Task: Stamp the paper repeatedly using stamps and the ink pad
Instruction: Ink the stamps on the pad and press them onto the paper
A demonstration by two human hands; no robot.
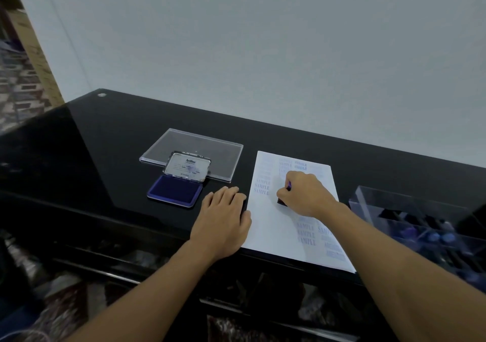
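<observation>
Black glossy table (105, 144), 1 clear plastic lid (200, 144), white wall (263, 52), possibly cardboard (34, 52) left

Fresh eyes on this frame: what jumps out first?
The right hand grips a small dark stamp, pressed down mid-sheet on the white paper sheet marked with blue SAMPLE prints. The left hand lies flat at the sheet's left edge, and an open blue ink pad with raised metal lid sits just beyond it.

One paper (273, 226), one ink pad (173, 190), one stamp (282, 201), one clear lid (194, 144), one clear box (394, 205)
</observation>
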